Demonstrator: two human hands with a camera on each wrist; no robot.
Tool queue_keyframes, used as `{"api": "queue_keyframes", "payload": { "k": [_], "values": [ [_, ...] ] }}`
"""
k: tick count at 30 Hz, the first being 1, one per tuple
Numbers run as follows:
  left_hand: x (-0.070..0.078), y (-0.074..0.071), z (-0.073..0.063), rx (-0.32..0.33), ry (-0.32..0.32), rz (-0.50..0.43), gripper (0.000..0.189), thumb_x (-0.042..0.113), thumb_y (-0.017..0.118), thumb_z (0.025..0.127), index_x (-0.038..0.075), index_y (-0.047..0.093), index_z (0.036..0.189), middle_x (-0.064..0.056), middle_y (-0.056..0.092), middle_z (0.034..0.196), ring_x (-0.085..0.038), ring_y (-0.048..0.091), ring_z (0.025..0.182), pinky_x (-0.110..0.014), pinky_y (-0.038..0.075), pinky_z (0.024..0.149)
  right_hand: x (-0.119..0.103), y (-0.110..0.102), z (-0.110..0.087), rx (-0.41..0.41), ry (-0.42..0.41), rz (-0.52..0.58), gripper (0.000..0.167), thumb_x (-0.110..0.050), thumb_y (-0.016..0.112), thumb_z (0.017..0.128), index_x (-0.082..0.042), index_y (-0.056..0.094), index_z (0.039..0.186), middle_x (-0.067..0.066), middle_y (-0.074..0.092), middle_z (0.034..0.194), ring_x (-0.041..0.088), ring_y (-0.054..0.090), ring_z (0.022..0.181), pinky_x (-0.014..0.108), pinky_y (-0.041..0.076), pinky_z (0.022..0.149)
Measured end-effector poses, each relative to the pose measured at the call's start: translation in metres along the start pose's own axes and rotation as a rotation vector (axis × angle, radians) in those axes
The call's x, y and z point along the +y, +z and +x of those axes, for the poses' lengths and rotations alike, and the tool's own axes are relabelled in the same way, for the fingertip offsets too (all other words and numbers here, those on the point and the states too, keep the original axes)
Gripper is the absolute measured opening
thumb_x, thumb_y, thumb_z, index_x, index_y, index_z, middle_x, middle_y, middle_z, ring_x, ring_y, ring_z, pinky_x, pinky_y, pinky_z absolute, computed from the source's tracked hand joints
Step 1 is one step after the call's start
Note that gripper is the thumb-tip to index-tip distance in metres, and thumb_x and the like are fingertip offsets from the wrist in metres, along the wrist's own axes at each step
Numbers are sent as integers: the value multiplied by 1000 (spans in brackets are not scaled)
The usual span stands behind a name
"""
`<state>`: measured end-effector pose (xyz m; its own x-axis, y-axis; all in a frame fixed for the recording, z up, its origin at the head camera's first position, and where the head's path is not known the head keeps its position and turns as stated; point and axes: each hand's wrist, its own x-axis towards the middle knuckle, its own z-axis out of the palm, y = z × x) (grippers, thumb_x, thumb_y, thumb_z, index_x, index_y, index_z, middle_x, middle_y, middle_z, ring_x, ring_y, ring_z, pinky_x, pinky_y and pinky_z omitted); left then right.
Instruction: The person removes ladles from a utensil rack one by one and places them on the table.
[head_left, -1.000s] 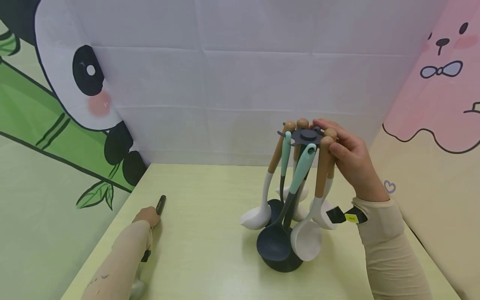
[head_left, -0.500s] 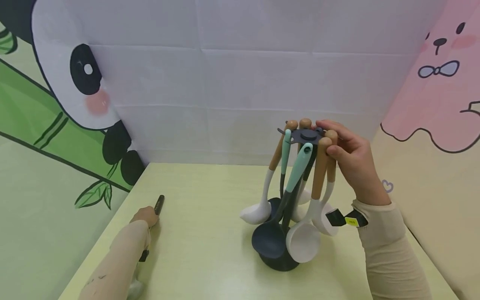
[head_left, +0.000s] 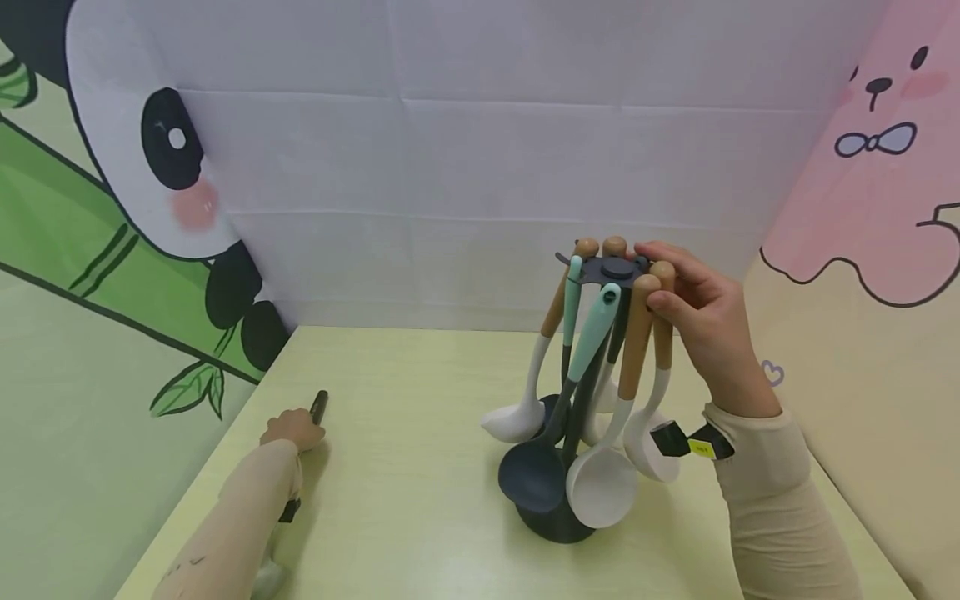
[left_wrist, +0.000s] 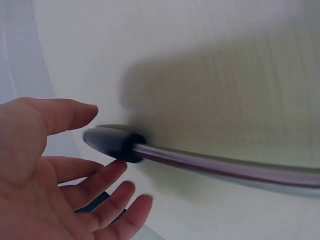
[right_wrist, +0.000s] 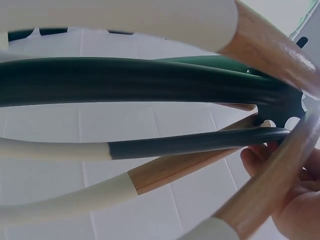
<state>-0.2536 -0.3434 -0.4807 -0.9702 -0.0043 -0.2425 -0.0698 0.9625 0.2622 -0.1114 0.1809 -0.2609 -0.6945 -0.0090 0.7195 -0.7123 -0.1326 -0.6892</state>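
Note:
On the table's left side, my left hand (head_left: 292,429) is spread about the black handle (left_wrist: 112,144) of a long utensil with a thin metal shaft (left_wrist: 225,164). Thumb and fingers stand apart there; a fingertip is at the handle's underside. My right hand (head_left: 712,325) holds the top of a dark rotating utensil rack (head_left: 617,268), fingers at its far edge and thumb by a wooden handle (head_left: 663,333). From the rack hang a dark ladle (head_left: 532,477), a white ladle (head_left: 602,489) and several more utensils, with wooden or mint handles. The right fingertips are partly hidden in the right wrist view.
The pale table (head_left: 405,467) runs back to a white wall sheet (head_left: 450,275). A pale rounded shape (head_left: 267,578) lies beside the left forearm, mostly hidden. Painted walls stand close on both sides. The rack's round dark base (head_left: 555,525) rests on the table.
The rack has turned under my right hand: the front ladles shifted left and the right-hand white ladle came forward. My left hand has loosened from the black handle.

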Motion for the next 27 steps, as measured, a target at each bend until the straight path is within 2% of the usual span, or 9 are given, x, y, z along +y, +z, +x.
{"api": "queue_keyframes", "payload": {
  "k": [2,5,8,11,13,16,22,25,27],
  "values": [
    [8,-4,-1,33,2,-9,42,21,53,87,-16,56,106,-33,52,103,-50,45,98,-56,47,74,-1,1,0,8,6,0,46,-20,80,84,0,69,124,8,64,123,12,61,90,19,50,77],
    [29,-15,-6,112,61,-30,54,25,54,90,-17,50,124,-39,46,119,-57,40,109,-64,46,81,-3,3,-1,24,11,-13,45,-19,81,84,-1,69,124,9,65,123,12,61,88,19,51,76],
    [60,-29,-17,225,144,-106,61,24,55,94,-15,42,138,-39,43,130,-57,38,116,-65,45,86,-4,4,-2,38,12,-35,45,-18,80,84,-1,69,124,9,65,123,12,61,88,18,51,75],
    [96,-44,-32,333,252,-240,59,21,57,96,-10,40,144,-34,45,133,-53,38,118,-62,44,89,-4,5,-2,47,9,-53,44,-18,80,85,0,69,124,9,64,124,12,61,88,18,51,75],
    [122,-52,-45,386,348,-340,55,17,58,96,-6,43,144,-30,49,131,-48,41,118,-60,43,91,-4,6,-2,49,4,-55,44,-17,80,85,0,69,124,9,64,124,12,61,88,19,51,76],
    [159,-58,-67,457,519,-443,49,12,62,96,-3,49,140,-24,54,127,-42,45,117,-56,43,92,-5,7,-1,53,-3,-50,43,-16,80,85,1,69,123,9,64,124,12,62,88,19,51,76],
    [217,-58,-115,611,891,-539,38,6,70,90,1,61,127,-14,62,119,-31,53,107,-46,50,80,-4,9,-1,53,-9,-57,43,-15,79,85,2,68,123,9,65,123,13,62,92,19,51,78],
    [237,-58,-135,608,1019,-568,36,6,72,89,3,63,123,-11,64,117,-27,55,105,-44,53,78,-5,9,-2,70,4,-96,43,-16,79,85,0,69,123,9,64,124,13,62,90,18,51,77],
    [248,-57,-146,564,1072,-587,36,6,72,89,2,63,124,-10,64,118,-25,57,106,-42,54,79,-5,10,-3,81,17,-120,43,-17,79,85,-1,69,124,9,64,125,13,61,88,18,52,76]
  ]
}}
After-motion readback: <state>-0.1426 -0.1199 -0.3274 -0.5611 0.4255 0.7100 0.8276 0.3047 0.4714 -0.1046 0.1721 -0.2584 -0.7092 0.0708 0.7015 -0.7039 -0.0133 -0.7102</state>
